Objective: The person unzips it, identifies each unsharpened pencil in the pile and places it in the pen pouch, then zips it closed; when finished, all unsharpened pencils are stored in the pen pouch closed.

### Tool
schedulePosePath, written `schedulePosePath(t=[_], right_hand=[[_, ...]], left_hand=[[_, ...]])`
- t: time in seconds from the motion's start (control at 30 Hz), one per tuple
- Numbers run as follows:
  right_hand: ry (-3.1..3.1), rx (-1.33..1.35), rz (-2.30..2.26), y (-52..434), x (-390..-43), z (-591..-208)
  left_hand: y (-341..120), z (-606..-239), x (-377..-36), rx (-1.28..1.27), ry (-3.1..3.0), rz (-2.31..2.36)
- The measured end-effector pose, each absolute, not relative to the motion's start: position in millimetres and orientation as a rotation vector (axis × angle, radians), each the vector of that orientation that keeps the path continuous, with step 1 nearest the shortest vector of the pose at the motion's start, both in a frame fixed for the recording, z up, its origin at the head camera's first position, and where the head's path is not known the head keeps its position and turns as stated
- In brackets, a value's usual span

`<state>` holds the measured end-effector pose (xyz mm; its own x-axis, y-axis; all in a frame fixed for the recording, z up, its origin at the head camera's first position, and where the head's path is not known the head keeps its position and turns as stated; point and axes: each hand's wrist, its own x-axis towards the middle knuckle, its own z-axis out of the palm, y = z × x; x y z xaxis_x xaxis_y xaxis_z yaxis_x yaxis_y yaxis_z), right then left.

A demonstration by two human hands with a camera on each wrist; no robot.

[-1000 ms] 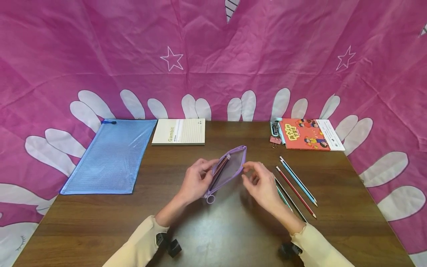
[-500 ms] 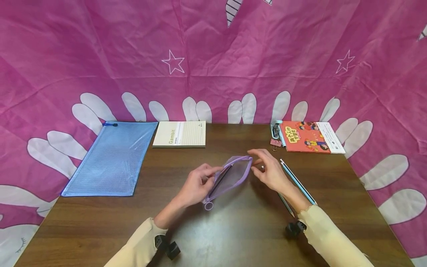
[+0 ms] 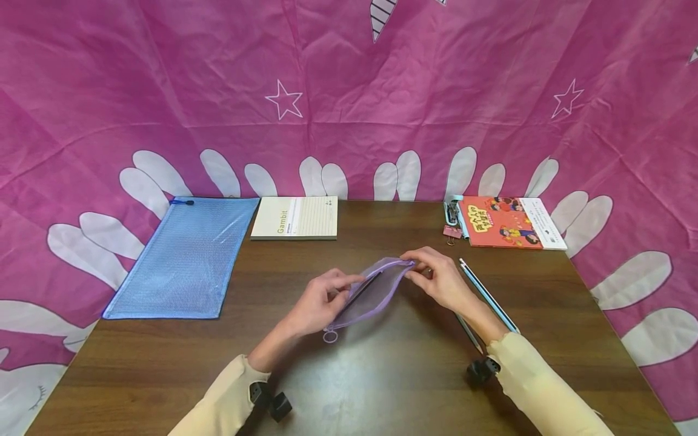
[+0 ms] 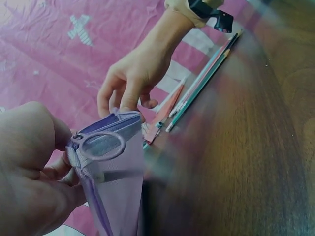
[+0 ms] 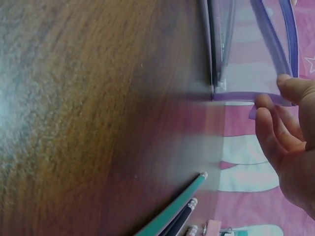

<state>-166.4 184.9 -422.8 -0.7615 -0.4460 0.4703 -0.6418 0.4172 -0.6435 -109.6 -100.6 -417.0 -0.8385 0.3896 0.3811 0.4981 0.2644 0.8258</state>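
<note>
A purple mesh zip pouch (image 3: 382,298) hangs unzipped between both hands above the table. My left hand (image 3: 320,303) grips its left side, thumb and fingers pinching the edge near the zipper's ring pull (image 4: 123,146). At the far right corner, my right hand (image 3: 443,281) pinches the pouch end between thumb and fingers. Inside lies a dark pencil (image 3: 362,292); the right wrist view shows more than one slim pencil (image 5: 214,44) through the mesh. Loose pencils, blue (image 3: 489,295) and green (image 5: 174,206), lie on the table, partly hidden by my right forearm.
A blue mesh zip folder (image 3: 180,260) lies at the left. Behind are a Gambit notebook (image 3: 294,218) and, at the right, a red picture book (image 3: 507,224) beside a pink binder clip (image 3: 452,232) and a light-blue item with a metal clip. A pink cloth (image 3: 349,91) hangs behind the table.
My right hand has moved up and away to the pouch's far corner and now pinches it. The pencils sit lower in the pouch, and its ring end has shifted slightly left.
</note>
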Motion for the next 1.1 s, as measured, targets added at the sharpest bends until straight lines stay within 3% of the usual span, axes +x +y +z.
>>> schedulePosePath(t=[0.43,0.67,0.87,1.1], right_hand=[[-2.416,0.88,1.157,185,-165,-422],[-2.427,0.845,1.13,185,-164,-421],[-2.42,0.848,1.129,183,-165,-418],[-2.441,0.823,1.15,181,-164,-420]], left_hand=[[-107,-423,-106,-0.672,-2.432,-1.66],[-143,-432,-97,-0.552,-2.408,-1.773],[-175,-448,-79,-0.711,-2.413,-1.665],[-165,-460,-73,-0.875,-2.422,-1.371]])
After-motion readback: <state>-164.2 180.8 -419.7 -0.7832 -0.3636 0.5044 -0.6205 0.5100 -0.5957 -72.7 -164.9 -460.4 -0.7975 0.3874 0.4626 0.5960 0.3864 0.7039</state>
